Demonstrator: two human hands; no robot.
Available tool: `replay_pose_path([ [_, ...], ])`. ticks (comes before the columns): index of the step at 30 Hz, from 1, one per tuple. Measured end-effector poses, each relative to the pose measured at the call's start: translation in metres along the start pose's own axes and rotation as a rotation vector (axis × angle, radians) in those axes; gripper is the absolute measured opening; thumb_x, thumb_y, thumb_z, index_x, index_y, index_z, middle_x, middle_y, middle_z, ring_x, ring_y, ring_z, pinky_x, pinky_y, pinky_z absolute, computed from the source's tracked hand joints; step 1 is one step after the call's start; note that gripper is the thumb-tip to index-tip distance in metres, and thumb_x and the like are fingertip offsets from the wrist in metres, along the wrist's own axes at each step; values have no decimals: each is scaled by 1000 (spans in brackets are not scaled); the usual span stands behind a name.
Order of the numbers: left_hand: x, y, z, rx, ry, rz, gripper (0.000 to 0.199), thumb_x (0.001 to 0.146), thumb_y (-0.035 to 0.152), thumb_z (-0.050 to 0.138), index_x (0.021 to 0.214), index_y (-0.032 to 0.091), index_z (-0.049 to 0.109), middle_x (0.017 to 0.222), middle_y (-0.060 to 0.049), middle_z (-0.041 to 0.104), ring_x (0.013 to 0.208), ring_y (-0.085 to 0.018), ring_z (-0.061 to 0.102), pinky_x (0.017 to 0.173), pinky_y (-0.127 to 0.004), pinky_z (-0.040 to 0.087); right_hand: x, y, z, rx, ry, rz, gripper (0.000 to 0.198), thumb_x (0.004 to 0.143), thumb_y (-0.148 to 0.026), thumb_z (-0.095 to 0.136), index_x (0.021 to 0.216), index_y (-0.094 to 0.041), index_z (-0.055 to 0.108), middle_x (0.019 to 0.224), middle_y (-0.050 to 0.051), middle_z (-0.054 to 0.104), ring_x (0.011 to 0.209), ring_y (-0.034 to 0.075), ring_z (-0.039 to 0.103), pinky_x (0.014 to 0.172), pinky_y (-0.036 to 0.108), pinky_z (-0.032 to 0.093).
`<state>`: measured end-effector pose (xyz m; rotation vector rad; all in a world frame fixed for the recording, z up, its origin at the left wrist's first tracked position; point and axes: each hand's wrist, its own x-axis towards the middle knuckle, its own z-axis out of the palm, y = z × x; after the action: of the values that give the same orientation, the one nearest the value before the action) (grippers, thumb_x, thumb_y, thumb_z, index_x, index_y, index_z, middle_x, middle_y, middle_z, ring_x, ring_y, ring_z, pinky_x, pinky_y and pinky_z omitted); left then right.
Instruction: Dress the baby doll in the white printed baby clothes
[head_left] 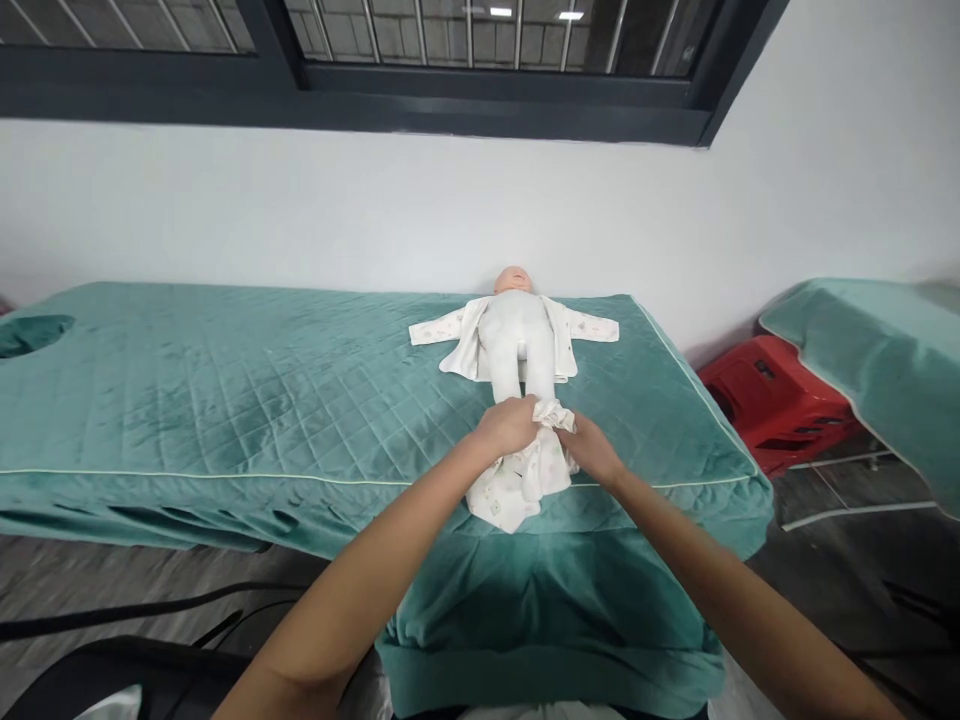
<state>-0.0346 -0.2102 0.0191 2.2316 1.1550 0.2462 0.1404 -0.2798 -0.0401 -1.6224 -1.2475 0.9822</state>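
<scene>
A baby doll [517,325] lies on its back on the green bed, head toward the wall and legs toward me. Under its body an unfastened white patterned jacket [469,345] is spread, with the sleeves stretched out to both sides. At the doll's feet, white patterned baby pants [510,490] are bunched up and hang toward the bed's near edge. My left hand [514,425] is closed on the gathered cloth from the left. From the right, my right hand [589,445] pinches the same cloth. The doll's feet are hidden behind my hands and the fabric.
The bed's quilted green cover [262,390] extends far to the left, with a face hole [34,335] at its end. Red plastic stools [780,400] stand to the right, beside another green-covered bed [892,350]. A white wall and a dark window frame [480,100] rise behind.
</scene>
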Motion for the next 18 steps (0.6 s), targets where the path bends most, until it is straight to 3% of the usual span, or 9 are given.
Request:
replay_pose_path([
  [5,1,-6,-4,-269,6,105,21,81,23,63,101,23,71,107,-9,75,102,-29,68,87,-36,49,-10,3,4,-56,96,-3,22,84,-45,60,86,-23,61,82,0,67,81,22,58,75,33,43],
  [9,-1,-6,-15,-522,-41,61,20,83,33,67,97,20,71,101,-6,74,96,-26,67,82,-33,49,-13,7,9,262,138,-14,28,82,-48,67,93,-23,61,87,0,67,80,20,58,75,32,47],
  [12,-1,-8,-22,-896,-251,15,37,79,43,74,107,19,71,105,-7,72,95,-24,67,79,-32,50,-8,3,11,522,190,42,38,77,-47,72,105,-23,62,99,2,71,87,22,64,79,35,51],
  [14,2,-12,-24,-1177,-348,44,50,71,39,83,115,19,70,112,-9,71,99,-23,67,83,-31,51,-2,-2,11,614,227,66,43,72,-46,73,108,-23,62,103,3,72,90,25,66,80,37,53],
  [18,15,-21,-22,-1405,-289,69,60,58,23,92,114,18,72,120,-10,70,106,-24,67,91,-31,50,15,-7,7,690,243,80,39,71,-39,76,105,-25,63,106,4,72,90,25,67,80,35,54],
])
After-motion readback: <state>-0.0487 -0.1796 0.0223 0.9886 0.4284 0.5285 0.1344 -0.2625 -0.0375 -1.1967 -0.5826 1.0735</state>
